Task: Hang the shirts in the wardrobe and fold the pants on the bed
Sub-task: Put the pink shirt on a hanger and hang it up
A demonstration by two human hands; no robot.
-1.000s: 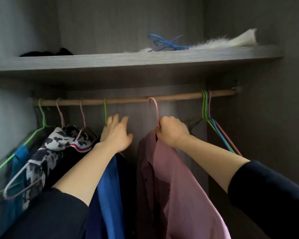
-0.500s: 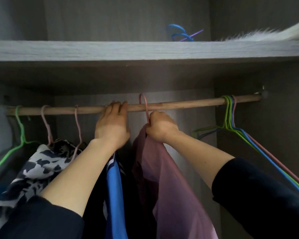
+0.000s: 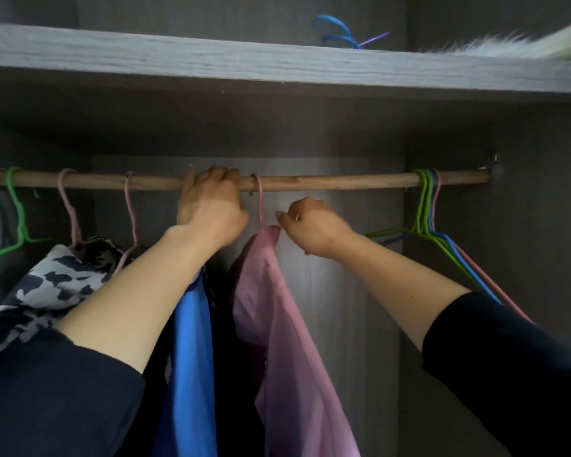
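Two dark sleeves fill the near corners, with bare forearms reaching up and away from them. Between the arms hangs a smooth blue garment (image 3: pixel 192 324). Just right of it is the pink shirt (image 3: pixel 287 324), soft and creased, falling in long folds from a thin pink hanger (image 3: pixel 260 199). Off to the left, a black-and-white blotched garment (image 3: pixel 56 278) bunches under the left forearm, which hides part of it.

Further in, the left hand (image 3: pixel 211 209) has its fingers curled over the round wooden rod (image 3: pixel 343 182), gripping it hard against the pink hanger's hook and covering that stretch of the bar. The right hand (image 3: pixel 314 225) sits just right of the hanger's neck, fingers loosely curled, their tips close above the shirt's collar. I cannot tell whether they pinch the cloth or only hover by it.

Along the rod, a green wire hanger (image 3: pixel 17 209) hooks on at the far left. A bare bunch of green, blue and pink hangers (image 3: pixel 429 206) crowds the right end. Behind is the grey wood-grain back panel (image 3: pixel 343 275). Overhead runs a thick grey shelf (image 3: pixel 211 61) carrying looped blue hangers (image 3: pixel 337 31) and something white and furry (image 3: pixel 541 44).
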